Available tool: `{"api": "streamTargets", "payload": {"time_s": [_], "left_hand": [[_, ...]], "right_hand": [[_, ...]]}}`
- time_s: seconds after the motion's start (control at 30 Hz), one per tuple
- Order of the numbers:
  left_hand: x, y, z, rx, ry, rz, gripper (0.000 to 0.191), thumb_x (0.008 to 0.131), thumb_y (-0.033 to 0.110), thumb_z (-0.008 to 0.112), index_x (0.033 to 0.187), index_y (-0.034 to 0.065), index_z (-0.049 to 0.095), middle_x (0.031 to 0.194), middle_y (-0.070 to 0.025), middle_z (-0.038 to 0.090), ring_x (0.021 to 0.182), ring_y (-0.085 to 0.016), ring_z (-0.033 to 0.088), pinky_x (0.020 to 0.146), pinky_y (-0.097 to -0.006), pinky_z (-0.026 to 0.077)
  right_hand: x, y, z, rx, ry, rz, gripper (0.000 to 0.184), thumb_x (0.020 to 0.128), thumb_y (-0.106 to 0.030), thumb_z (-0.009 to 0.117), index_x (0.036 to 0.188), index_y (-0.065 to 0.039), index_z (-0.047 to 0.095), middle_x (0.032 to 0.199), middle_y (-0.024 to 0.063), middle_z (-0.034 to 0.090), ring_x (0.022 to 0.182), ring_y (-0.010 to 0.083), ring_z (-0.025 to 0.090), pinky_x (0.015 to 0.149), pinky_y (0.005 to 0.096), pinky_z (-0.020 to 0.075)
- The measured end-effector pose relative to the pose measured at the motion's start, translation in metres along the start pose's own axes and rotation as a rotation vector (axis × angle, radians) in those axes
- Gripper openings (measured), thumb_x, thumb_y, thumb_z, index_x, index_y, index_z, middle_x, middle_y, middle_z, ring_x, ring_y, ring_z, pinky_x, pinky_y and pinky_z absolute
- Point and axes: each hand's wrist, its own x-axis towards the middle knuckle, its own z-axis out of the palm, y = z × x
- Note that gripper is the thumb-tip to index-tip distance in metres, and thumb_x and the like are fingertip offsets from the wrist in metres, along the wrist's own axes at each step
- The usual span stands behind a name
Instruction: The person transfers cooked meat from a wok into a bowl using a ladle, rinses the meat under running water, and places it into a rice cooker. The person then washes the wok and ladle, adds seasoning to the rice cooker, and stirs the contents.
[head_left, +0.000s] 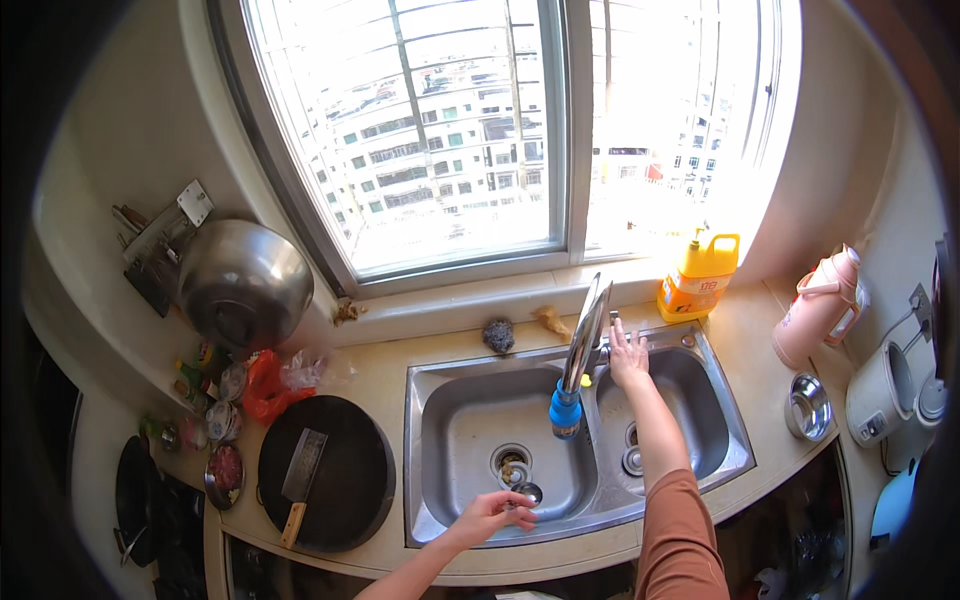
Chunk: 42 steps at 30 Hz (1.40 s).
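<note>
My left hand (495, 514) is shut on a small metal spoon (527, 492), above the front edge of the left sink basin (480, 420). The handle of this spoon is mostly hidden by my fingers. At the back of the sink, my right hand (628, 360) reaches over the divider with its fingers extended and apart. Its fingertips lie against the faucet lever (613, 316). A tall chrome faucet (586, 337) with a blue nozzle (565, 409) hangs over the left basin. Food scraps sit in the left drain (512, 459). The right basin (701, 405) is partly covered by my forearm.
Left of the sink, a cleaver (304, 465) lies on a round black board or lid (349, 480), beside a bowl of raw meat (225, 469). A steel-wool scrubber (498, 335) and a yellow detergent jug (697, 277) stand behind; a pink thermos (814, 311) and metal bowl (810, 407) stand right.
</note>
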Motion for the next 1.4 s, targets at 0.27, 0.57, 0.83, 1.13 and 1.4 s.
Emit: {"api": "streamTargets", "payload": {"time_s": [0.27,0.57,0.83,1.13,1.4], "left_hand": [[0.106,-0.028,0.029,0.838,0.383,0.336,0.020,0.084,0.024,0.058,0.089,0.0058,0.067,0.083,-0.0106,0.061,0.077,-0.026,0.059,0.063,-0.0335,0.046],[0.152,-0.060,0.032,0.569,0.539,0.253,0.018,0.082,0.018,0.054,0.083,0.0024,0.064,0.073,-0.0234,0.058,0.074,-0.040,0.057,0.060,-0.0441,0.044],[0.139,-0.029,0.011,-0.106,0.688,0.172,0.024,0.088,0.017,0.049,0.089,-0.0033,0.060,0.079,-0.0114,0.063,0.073,-0.017,0.062,0.059,-0.0269,0.050],[0.124,-0.033,0.000,-0.294,0.691,0.135,0.020,0.089,0.021,0.054,0.086,0.0030,0.063,0.081,-0.0052,0.063,0.070,-0.010,0.059,0.060,-0.0234,0.048],[0.149,-0.083,0.032,-0.055,0.565,0.212,0.010,0.080,0.008,0.061,0.081,-0.0013,0.062,0.072,0.0008,0.060,0.062,-0.004,0.051,0.053,-0.0215,0.040]], "right_hand": [[0.028,0.003,-0.004,-0.438,-0.147,-0.098,0.056,0.085,-0.030,0.042,0.137,-0.012,0.029,0.145,0.0040,0.020,0.123,0.0378,0.030,0.098,0.0602,0.0209],[-0.089,-0.037,-0.013,0.845,-0.089,-0.084,0.037,0.086,-0.021,0.049,0.118,-0.004,0.047,0.121,0.0112,0.051,0.105,0.0201,0.051,0.084,0.0330,0.0415],[-0.179,-0.119,0.067,0.693,-0.188,-0.098,0.034,0.091,-0.027,0.041,0.115,-0.003,0.048,0.117,0.0142,0.050,0.105,0.0292,0.048,0.094,0.0320,0.0345],[-0.163,-0.156,0.051,2.066,-0.244,0.739,0.027,0.087,-0.023,0.043,0.092,-0.004,0.062,0.075,0.0065,0.060,0.073,0.0149,0.057,0.063,0.0263,0.0461],[-0.172,-0.134,0.035,2.045,-0.025,0.352,0.026,0.087,-0.019,0.045,0.104,-0.002,0.054,0.089,0.0051,0.057,0.079,0.0123,0.056,0.068,0.0257,0.0456]]}}
